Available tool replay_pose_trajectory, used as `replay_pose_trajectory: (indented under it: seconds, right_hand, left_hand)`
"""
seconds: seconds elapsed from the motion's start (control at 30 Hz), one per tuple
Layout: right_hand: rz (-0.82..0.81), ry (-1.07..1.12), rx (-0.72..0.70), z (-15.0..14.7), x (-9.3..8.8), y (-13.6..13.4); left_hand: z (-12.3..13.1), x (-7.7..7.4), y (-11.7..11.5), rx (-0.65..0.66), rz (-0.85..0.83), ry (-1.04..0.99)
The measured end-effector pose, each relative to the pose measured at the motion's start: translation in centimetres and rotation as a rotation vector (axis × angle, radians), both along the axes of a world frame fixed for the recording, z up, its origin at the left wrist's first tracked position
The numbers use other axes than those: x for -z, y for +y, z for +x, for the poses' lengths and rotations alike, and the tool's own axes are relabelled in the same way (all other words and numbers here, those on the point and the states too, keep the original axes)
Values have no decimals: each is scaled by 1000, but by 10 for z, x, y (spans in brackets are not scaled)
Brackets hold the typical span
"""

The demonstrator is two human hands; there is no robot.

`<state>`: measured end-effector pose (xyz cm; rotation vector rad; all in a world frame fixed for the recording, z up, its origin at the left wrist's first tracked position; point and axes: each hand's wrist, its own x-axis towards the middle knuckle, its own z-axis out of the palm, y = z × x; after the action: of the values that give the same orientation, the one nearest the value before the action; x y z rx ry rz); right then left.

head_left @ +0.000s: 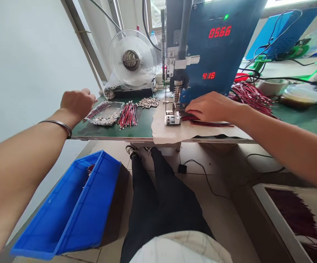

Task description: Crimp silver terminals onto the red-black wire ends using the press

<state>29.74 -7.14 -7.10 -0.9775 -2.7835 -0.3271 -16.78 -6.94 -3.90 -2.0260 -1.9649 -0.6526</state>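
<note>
My right hand [210,106] is closed at the red-and-black wires [211,123], which lie on brown paper just right of the machine's small metal fixture [172,118]. Its fingertips pinch close to the fixture, partly hiding the wire ends. Away to the left, my left hand [77,102] has its fingers curled together at the table's end. Whatever it may hold is hidden. Beside it sits a clear plastic tray [106,113] with small pale pieces and some red wires. A bundle of red-and-black wires with metal tips [128,115] lies right of the tray, near a pile of small metal connectors [149,102].
The blue machine [215,54] with red digits stands over the table, with a clear reel [132,60] behind. A large wire heap [251,96] and tape roll [272,87] lie right. A blue bin [92,208] is at floor level, left of my legs.
</note>
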Motion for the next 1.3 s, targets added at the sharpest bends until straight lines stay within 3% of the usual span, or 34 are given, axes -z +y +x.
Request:
replay_pose_trajectory:
  seconds: [0.23, 0.5, 0.73, 0.9, 1.0, 1.1, 1.13, 1.2, 1.3]
  right_hand:
    - [63, 36, -9, 3, 3, -6]
    - [127, 147, -135, 2, 21, 27]
    - [189, 185, -173, 2, 27, 34]
    - [269, 185, -206, 0, 14, 28]
    - [462, 155, -326, -3, 3, 29]
    - [519, 153, -382, -8, -5, 32]
    - [528, 155, -397, -9, -7, 33]
    - [561, 179, -454, -10, -7, 33]
    - [656, 290, -590, -10, -5, 25]
  left_hand:
    - [6, -2, 0, -31, 2, -64]
    - [-3, 5, 5, -51, 81, -144]
    - [11, 2, 7, 53, 193, -180]
    - [53, 3, 29, 125, 328, -240]
    - [92, 14, 28, 166, 420, -299]
    - [137, 35, 6, 217, 562, -391]
    - [152, 42, -4, 261, 644, -516]
    - [180, 56, -25, 359, 655, -745]
    - [209, 68, -50, 363, 618, -956]
